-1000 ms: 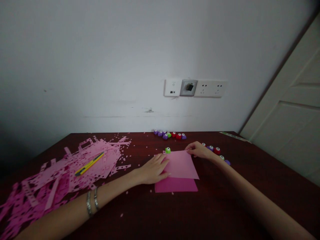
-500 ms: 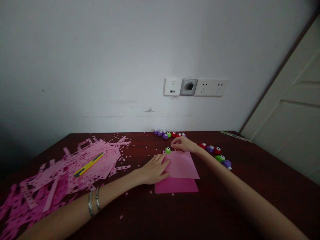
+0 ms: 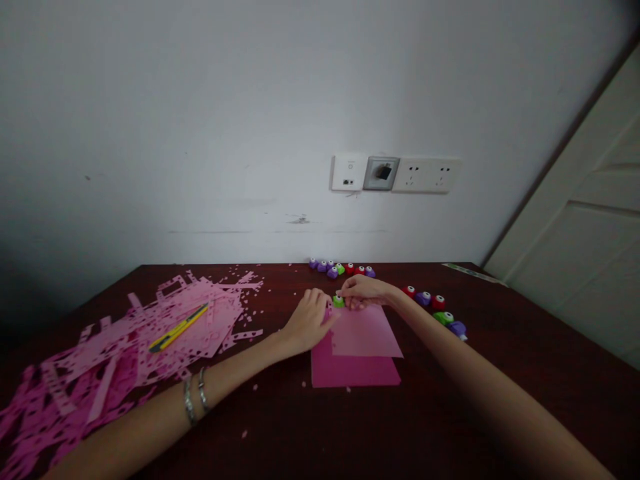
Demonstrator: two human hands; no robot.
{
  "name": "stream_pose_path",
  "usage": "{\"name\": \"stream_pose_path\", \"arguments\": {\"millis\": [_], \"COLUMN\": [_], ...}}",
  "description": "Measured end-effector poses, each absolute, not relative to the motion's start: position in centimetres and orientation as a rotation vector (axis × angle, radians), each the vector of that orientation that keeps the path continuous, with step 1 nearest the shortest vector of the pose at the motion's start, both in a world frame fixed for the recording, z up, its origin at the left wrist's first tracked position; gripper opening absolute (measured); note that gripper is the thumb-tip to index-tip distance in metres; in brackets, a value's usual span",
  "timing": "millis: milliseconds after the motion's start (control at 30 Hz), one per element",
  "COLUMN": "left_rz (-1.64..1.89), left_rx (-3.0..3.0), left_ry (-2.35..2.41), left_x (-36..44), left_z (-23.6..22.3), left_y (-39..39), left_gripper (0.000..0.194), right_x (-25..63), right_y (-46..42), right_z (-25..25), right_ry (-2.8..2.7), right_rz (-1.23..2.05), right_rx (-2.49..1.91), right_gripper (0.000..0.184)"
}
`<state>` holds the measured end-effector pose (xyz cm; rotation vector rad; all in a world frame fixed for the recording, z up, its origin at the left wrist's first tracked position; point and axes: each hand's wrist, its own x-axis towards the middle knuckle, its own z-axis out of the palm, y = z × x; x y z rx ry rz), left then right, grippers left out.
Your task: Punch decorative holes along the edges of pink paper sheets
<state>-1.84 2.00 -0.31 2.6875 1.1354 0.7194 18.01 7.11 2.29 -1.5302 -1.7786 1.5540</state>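
A light pink sheet of paper [image 3: 367, 333] lies over a darker pink sheet [image 3: 355, 373] in front of me. At the light sheet's top edge sits a small green craft punch [image 3: 339, 302] with a white and black round button. My right hand [image 3: 365, 291] is closed on this punch, fingertips at its right side and top. My left hand [image 3: 309, 319] is at the upper left corner of the paper, fingers bent, thumb over the sheet, gripping its edge. Small punched holes show beside the left fingertips. How the paper sits in the punch is hidden.
Pink paper scraps [image 3: 125, 340] pile up at the left, with a yellow cutter knife [image 3: 179, 328] on them. Several coloured punches [image 3: 330, 272] stand near the wall, and more punches [image 3: 439, 302] lie beyond my right forearm. A thin strip [image 3: 475, 273] lies at the back right.
My right hand has moved left onto the green punch. My left hand has shifted from lying flat on the paper up to its upper left edge, fingers now bent.
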Motion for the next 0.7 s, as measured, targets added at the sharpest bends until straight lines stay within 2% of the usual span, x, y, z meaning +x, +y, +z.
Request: {"name": "stream_pose_path", "arguments": {"millis": [133, 367, 533, 700], "left_rz": [0.766, 0.252, 0.085, -0.11], "left_rx": [2.365, 1.907, 1.765, 1.705], "left_ry": [1.259, 1.117, 1.072, 1.019], "left_x": [-1.4, -0.4, 0.2, 0.7], "left_z": [0.8, 2.6, 3.2, 3.0], "left_y": [6.1, 9.5, 9.7, 11.0], "left_gripper": [0.028, 0.039, 0.048, 0.037], "right_x": [18.0, 17.6, 17.6, 17.8], "right_y": [6.9, 6.7, 6.6, 7.5], "right_z": [3.0, 4.1, 4.1, 2.8], "right_ry": [-1.801, -1.928, -1.983, -2.001], "right_rz": [1.516, 1.764, 1.824, 1.943], "right_rx": [-1.603, -1.661, -1.632, -1.603], "right_gripper": [0.034, 0.046, 0.046, 0.046]}}
